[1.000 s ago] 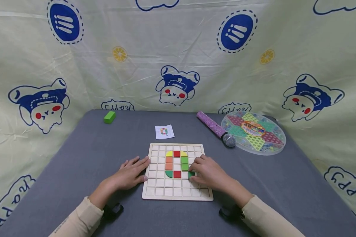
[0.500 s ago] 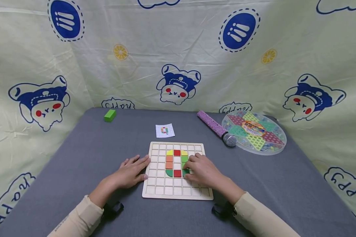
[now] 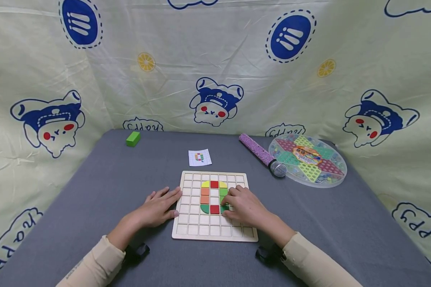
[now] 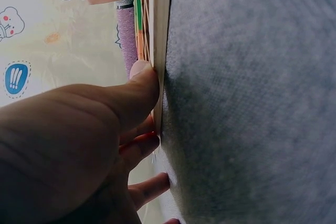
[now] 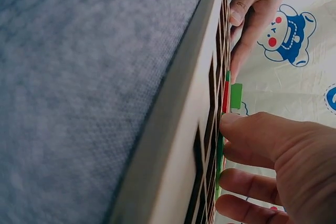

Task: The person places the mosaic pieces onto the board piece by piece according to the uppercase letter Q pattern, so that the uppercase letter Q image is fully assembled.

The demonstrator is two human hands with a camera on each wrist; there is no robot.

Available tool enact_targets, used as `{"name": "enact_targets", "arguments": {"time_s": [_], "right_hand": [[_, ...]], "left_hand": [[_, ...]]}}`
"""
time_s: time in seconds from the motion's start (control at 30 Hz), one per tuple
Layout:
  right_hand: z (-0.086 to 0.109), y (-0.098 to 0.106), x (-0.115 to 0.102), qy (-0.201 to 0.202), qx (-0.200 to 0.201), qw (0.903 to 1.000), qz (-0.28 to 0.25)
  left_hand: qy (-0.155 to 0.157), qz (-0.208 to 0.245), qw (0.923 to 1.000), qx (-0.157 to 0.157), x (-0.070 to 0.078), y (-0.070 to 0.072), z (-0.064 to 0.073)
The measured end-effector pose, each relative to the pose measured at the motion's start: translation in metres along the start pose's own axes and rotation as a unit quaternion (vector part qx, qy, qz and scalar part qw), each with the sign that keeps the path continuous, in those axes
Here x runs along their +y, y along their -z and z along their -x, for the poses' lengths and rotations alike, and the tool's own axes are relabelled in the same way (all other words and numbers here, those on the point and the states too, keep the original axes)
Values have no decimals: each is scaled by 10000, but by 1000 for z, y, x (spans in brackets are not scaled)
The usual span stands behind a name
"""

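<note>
A pale wooden grid board [image 3: 215, 231] lies on the table with coloured tiles in its cells. They form a ring: yellow rounded corners, red squares [image 3: 214, 209], orange squares [image 3: 204, 195], light green squares and a dark green quarter-round tile [image 3: 204, 209] at lower left. My right hand [image 3: 246, 207] pinches another dark green quarter-round tile [image 3: 223, 208] between thumb and forefinger at the ring's lower right corner, partly hiding it and the light green above. My left hand [image 3: 158, 208] rests on the board's left edge, fingers extended and thumb [image 4: 142, 80] touching the rim.
Behind the board lies a small card [image 3: 200, 158] printed with a coloured tile pattern. A purple glittery microphone [image 3: 258, 151] touches or overlaps a round Chinese checkers case [image 3: 309, 159] at the back right. One green block [image 3: 133, 139] sits at the back left.
My right hand has moved left with the dark green tile, from one cell outside the ring to its lower right corner, then stayed there. My left hand has kept its place.
</note>
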State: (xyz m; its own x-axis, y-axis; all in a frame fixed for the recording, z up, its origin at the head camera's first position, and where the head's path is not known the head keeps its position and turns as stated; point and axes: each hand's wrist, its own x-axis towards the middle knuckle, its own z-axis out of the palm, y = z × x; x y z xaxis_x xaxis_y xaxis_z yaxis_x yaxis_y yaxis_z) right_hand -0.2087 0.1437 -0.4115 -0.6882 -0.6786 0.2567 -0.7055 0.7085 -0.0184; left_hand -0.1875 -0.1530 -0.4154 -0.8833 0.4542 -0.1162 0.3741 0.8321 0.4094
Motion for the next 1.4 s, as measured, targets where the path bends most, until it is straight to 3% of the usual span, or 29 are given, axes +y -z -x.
{"name": "enact_targets", "arguments": {"time_s": [0.3, 0.47, 0.97, 1.4], "right_hand": [[4, 0, 2, -30, 68, 10000, -51], [15, 10, 8, -454, -80, 9985, -279], [84, 44, 53, -1163, -5, 9932, -64], [130, 48, 56, -1332, -156, 9910, 42]], "left_hand": [[-18, -40, 10000, -16, 1, 1, 0], [-33, -36, 10000, -14, 2, 1, 0], [-24, 19, 10000, -45, 1, 3, 0], [54, 105, 9999, -118, 2, 2, 0]]}}
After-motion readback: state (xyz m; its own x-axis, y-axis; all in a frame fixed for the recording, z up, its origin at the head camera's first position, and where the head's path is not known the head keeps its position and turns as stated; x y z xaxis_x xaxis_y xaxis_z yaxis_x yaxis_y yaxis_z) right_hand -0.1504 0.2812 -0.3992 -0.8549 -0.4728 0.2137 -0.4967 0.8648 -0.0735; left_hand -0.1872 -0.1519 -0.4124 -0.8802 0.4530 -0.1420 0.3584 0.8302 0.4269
